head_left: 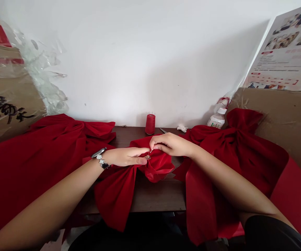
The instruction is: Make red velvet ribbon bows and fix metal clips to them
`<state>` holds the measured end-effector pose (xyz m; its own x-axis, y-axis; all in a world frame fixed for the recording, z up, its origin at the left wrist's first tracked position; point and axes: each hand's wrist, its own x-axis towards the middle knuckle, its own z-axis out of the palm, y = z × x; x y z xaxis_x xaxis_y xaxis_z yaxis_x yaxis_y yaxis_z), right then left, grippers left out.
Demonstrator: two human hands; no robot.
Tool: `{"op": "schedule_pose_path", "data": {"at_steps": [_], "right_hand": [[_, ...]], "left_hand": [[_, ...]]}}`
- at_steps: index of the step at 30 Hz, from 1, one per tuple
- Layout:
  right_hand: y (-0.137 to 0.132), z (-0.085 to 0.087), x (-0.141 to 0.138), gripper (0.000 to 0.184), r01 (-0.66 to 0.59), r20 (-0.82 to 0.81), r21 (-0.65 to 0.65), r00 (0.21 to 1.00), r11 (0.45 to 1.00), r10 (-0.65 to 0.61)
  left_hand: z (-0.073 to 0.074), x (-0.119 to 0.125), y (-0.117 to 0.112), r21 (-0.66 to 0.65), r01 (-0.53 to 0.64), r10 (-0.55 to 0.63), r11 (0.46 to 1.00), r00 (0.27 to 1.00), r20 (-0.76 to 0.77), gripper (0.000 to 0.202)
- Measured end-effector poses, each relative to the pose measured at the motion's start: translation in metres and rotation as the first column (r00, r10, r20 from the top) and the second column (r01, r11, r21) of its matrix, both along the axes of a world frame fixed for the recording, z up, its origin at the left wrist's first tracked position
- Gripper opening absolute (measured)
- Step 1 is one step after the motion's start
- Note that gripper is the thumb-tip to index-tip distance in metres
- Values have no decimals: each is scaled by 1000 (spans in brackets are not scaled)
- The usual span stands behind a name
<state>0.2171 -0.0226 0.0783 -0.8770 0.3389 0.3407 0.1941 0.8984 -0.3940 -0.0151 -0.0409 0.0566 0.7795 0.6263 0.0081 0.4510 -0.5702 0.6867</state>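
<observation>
A red fabric bow (159,164) lies on the dark table in front of me, its tail hanging over the front edge. My left hand (125,157) is closed on the gathered middle of the bow, thumb toward me. By that thumb tip sits a small metal clip (147,157) against the cloth. Just above and to the right, my right hand (170,143) pinches a thin, pale, pin-like piece (152,151); whether it joins the clip cannot be made out. The left fingertips are partly hidden by cloth.
Behind the bow stands a red thread spool (150,124) with needles in its top. Large red bows flank it, one left (61,139) and one right (234,139). A white-capped bottle (217,118), crumpled white scrap (182,128) and cardboard boxes (9,76) are around.
</observation>
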Motion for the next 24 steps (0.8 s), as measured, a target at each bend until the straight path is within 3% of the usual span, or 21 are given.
{"op": "schedule_pose_path", "data": {"at_steps": [4,8,10,13,16,20,24], "right_hand": [[2,-2,0,14,96,-271,-33,957,995,-102],[-3,9,7,15,82,-605,-232,768,969,-210],[-8,15,11,17,14,-659,-325,714,946,-237],[-17,20,13,18,-55,-606,-378,769,924,-202],[-27,16,6,15,31,-517,-321,832,947,-202],[-39,4,-6,11,205,-442,-118,865,972,-237],[-43,-3,-11,9,234,-450,52,873,971,-187]], "left_hand": [[-7,2,2,-9,-91,91,996,978,185,38],[-9,5,4,-23,-196,193,980,925,328,48],[-7,6,2,-53,-225,227,973,893,387,53],[-3,7,-2,-26,-286,264,958,842,470,55],[0,9,-5,38,-329,260,944,807,530,52],[0,13,-9,68,-355,263,932,797,544,44],[1,15,-12,82,-377,276,922,792,544,42]]}}
